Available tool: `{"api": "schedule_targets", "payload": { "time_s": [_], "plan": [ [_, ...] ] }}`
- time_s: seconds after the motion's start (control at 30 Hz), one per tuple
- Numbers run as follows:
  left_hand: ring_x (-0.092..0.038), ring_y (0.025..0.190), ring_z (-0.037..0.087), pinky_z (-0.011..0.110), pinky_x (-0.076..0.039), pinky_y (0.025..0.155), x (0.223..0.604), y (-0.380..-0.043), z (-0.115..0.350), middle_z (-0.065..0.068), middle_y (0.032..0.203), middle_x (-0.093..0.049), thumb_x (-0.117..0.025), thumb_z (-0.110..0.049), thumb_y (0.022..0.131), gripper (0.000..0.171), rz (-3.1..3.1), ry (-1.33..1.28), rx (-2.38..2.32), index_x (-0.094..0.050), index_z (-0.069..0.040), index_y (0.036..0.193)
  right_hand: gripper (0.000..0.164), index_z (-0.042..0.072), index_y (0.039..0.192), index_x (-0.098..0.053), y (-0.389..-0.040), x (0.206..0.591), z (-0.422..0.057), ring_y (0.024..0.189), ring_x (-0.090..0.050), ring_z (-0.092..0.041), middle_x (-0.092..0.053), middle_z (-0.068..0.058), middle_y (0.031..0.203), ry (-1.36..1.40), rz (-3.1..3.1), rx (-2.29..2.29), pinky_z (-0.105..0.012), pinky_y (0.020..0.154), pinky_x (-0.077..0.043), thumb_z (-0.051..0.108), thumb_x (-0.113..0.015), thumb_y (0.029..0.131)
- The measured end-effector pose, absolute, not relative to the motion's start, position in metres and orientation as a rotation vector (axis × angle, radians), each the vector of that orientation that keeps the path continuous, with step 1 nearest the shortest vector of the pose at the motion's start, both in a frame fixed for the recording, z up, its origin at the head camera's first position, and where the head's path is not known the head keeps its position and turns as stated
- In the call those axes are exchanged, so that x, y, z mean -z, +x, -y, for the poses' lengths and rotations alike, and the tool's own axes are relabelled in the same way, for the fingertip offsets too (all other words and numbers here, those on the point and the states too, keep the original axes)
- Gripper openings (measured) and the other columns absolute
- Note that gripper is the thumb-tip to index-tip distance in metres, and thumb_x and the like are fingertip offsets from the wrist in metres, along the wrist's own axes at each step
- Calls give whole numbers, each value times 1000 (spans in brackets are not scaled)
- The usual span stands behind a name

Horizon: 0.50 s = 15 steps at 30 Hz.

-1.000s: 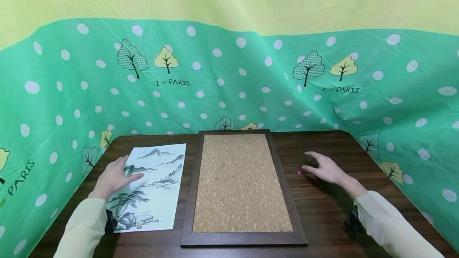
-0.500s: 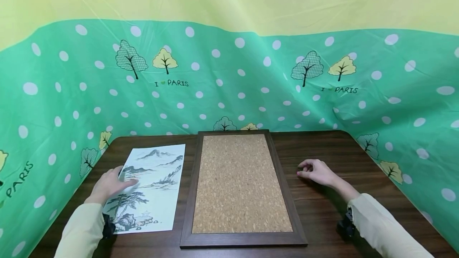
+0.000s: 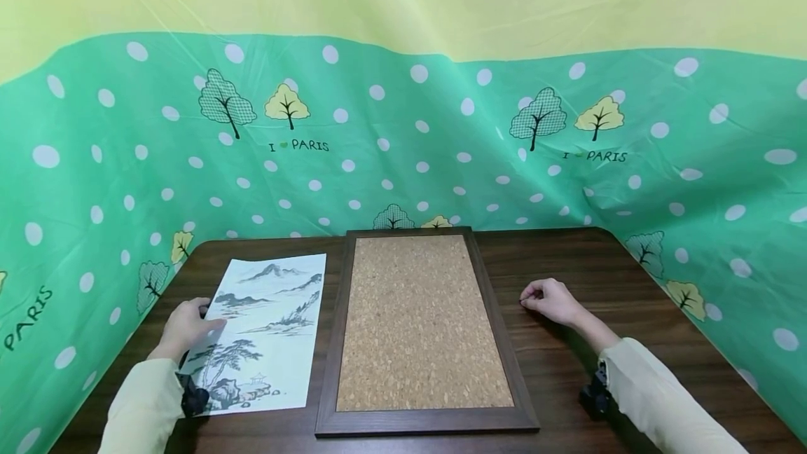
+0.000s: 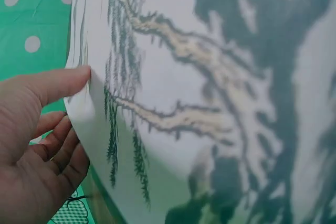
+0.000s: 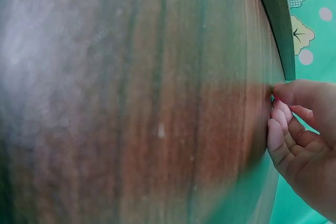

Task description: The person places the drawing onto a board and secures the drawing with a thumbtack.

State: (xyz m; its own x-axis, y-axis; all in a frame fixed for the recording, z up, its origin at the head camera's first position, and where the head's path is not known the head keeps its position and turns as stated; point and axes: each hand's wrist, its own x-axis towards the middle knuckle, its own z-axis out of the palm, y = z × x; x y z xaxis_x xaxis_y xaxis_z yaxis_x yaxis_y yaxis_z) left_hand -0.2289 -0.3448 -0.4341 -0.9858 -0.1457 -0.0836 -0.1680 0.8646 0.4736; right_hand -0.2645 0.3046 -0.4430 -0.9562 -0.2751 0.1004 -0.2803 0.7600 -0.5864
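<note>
A sheet of paper (image 3: 271, 300) printed with an ink landscape of mountains and trees lies on the left of the table. My left hand (image 3: 187, 328) pinches its left edge, thumb on top and the other fingers beneath, as the left wrist view also shows. To the right of the framed cork board (image 3: 429, 328), my right hand (image 3: 550, 300) is low over the tabletop. Its thumb and index finger pinch a small round pink piece (image 5: 273, 97), mostly hidden between the fingertips in the right wrist view.
The dark wood-grain table (image 3: 504, 251) carries the board at its middle, with the board's brown frame (image 3: 429, 420) near the front edge. A green and yellow curtain (image 3: 403, 132) with dots and trees hangs behind and around it.
My right hand has come down, and its thumb and index finger have taken hold of the pink piece. My left hand has slid back toward the paper's left edge and gripped it.
</note>
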Motion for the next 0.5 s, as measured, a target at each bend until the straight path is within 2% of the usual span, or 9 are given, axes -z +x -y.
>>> {"api": "schedule_targets", "payload": {
  "time_s": [0.27, 0.5],
  "plan": [
    [-51, 86, 38, 46, -42, 72, 431, -230, 347, 32, 99, -52, -57, -3, 80, 43, -3026, -194, -860, -44, 20, 114, 5, -1, 81, -66, -262, 441, -305, 55, -50, -7, -61, -4, 71, 485, 2927, -1064, -23, 48, -43, 2, -62, 82],
    [-51, 85, 33, 35, -44, 64, 418, -231, 347, 28, 98, -52, -49, -1, 84, 37, -2997, -86, -979, -45, 18, 116, 6, -2, 83, -66, -261, 441, -308, 58, -51, -7, -61, -5, 74, 507, 2936, -1085, -23, 50, -45, 1, -60, 84]
  ]
}}
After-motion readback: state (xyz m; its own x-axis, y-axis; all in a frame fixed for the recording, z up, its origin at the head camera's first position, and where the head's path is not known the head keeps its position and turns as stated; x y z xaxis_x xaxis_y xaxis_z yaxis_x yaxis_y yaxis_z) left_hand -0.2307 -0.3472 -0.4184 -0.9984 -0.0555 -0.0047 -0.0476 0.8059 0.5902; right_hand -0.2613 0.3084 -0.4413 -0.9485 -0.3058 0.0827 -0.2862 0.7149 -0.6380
